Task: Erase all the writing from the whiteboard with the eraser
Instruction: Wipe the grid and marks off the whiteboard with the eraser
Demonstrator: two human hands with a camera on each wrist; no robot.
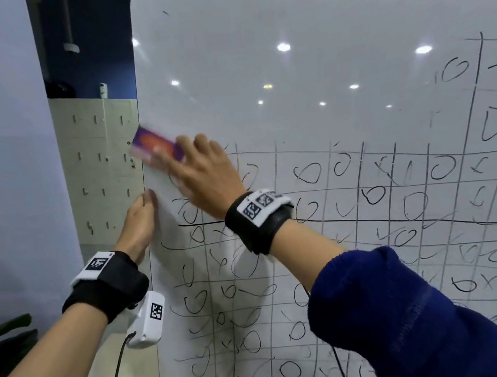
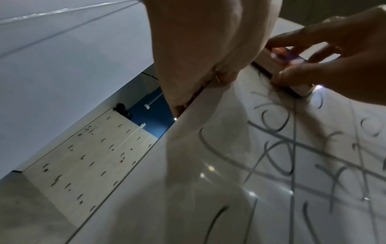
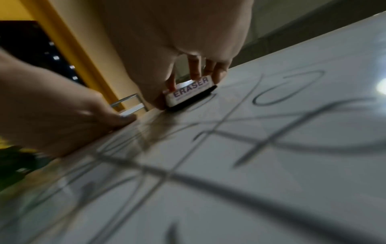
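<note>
Partly, right hand (image 1: 199, 175) hides blurred eraser (image 1: 156, 147).

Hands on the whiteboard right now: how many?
2. The right hand grips the eraser against the whiteboard near its left edge; the left hand holds that edge just below.

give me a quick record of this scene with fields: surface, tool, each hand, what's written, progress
surface: whiteboard, upright
tool: eraser, pad flat on the board near its left edge; side reads ERASER in the right wrist view
right hand: grips the eraser between fingers and thumb
left hand: holds the board's left edge, thumb on the front
writing: hand-drawn grid filled with circles and crosses
progress: upper left part bare, most of the grid not yet erased
</note>
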